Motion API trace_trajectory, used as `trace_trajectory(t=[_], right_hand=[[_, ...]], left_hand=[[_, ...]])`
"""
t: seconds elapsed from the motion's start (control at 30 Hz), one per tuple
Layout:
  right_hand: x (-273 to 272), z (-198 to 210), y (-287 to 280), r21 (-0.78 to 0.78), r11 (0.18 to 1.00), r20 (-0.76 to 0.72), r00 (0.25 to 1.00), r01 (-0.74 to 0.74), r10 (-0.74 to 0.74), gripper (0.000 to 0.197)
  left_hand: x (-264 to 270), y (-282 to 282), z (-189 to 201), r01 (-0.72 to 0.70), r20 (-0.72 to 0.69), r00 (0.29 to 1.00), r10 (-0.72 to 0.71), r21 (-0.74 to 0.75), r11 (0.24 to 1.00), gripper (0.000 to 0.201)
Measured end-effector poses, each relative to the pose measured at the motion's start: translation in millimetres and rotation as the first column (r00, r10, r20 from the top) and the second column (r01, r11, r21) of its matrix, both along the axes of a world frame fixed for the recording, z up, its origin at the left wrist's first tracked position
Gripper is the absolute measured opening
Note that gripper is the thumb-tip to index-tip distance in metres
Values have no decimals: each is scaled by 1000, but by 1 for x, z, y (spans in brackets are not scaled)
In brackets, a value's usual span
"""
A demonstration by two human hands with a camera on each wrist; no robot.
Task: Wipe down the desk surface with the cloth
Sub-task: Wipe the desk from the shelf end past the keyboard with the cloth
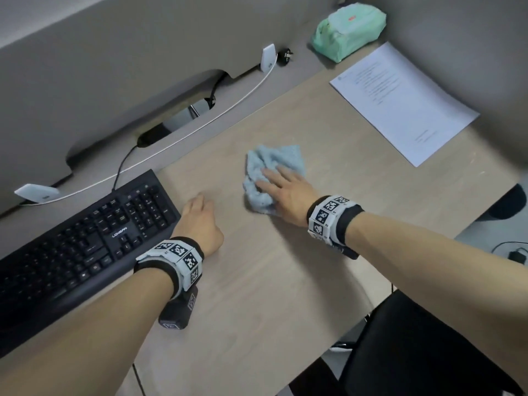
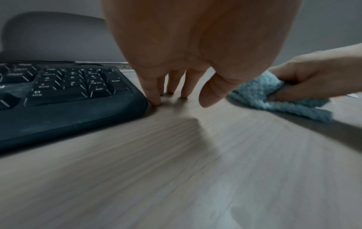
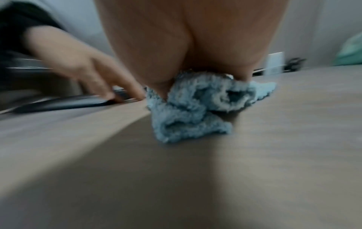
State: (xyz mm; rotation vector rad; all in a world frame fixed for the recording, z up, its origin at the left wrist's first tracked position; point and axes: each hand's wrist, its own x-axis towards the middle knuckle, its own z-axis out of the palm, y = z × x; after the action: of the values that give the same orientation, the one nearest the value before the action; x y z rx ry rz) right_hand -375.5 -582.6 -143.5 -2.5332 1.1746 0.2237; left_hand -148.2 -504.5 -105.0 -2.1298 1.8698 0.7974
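A crumpled light-blue cloth (image 1: 274,161) lies on the pale wood desk (image 1: 285,281), right of centre. My right hand (image 1: 281,190) presses down on it. In the left wrist view the thumb and fingers of that hand (image 2: 313,77) pinch a fold of the cloth (image 2: 264,93). The right wrist view shows the cloth (image 3: 186,117) bunched under my palm. My left hand (image 1: 200,215) holds nothing. Its bent fingertips (image 2: 154,99) rest on the desk at the right end of the keyboard (image 1: 85,247).
A printed sheet of paper (image 1: 400,101) lies at the far right, with a green wipes pack (image 1: 348,30) behind it. A white cable (image 1: 228,110) and a cable cutout (image 1: 183,112) run along the back. A black chair (image 1: 428,352) stands at the front right.
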Motion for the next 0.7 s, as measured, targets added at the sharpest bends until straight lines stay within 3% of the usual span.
trace_trajectory(t=[0.1, 0.17, 0.23, 0.3, 0.37, 0.4, 0.47, 0.57, 0.63, 0.7], right_hand=[[-20, 3, -48, -68, 952, -41, 953, 299, -302, 66], [-10, 10, -61, -25, 913, -76, 910, 406, -407, 65], [17, 15, -47, 22, 939, -102, 935, 343, -339, 64], [38, 8, -23, 41, 990, -54, 990, 132, -129, 67], [33, 1, -9, 72, 997, 4, 1000, 15, -15, 67], [22, -1, -13, 42, 998, 39, 998, 38, -40, 64], [-7, -1, -37, -35, 970, 60, 969, 241, -239, 61], [-10, 11, -50, 12, 870, -97, 867, 492, -489, 68], [16, 20, -31, 59, 894, -144, 890, 445, -433, 75], [32, 20, -4, 106, 952, -91, 956, 286, -277, 77]], left_hand=[[0, -1, 2, 18, 10, 1000, -18, 0, 1000, 64], [0, -1, 3, 12, 12, 1000, -12, 5, 1000, 64], [-2, -3, 6, 10, 20, 1000, -10, 11, 1000, 63], [-3, -8, 9, 21, 38, 999, -21, 12, 1000, 61], [-2, -11, 11, 24, 47, 999, -25, 23, 999, 58], [-1, -11, 12, 23, 46, 999, -24, 31, 999, 56], [-1, -10, 12, 24, 43, 999, -26, 41, 999, 55], [-3, -5, 9, 11, 37, 999, -11, 10, 1000, 55], [-6, -6, 9, -34, 24, 999, 34, -33, 999, 53], [-7, -11, 11, -86, 7, 996, 87, -48, 995, 53]])
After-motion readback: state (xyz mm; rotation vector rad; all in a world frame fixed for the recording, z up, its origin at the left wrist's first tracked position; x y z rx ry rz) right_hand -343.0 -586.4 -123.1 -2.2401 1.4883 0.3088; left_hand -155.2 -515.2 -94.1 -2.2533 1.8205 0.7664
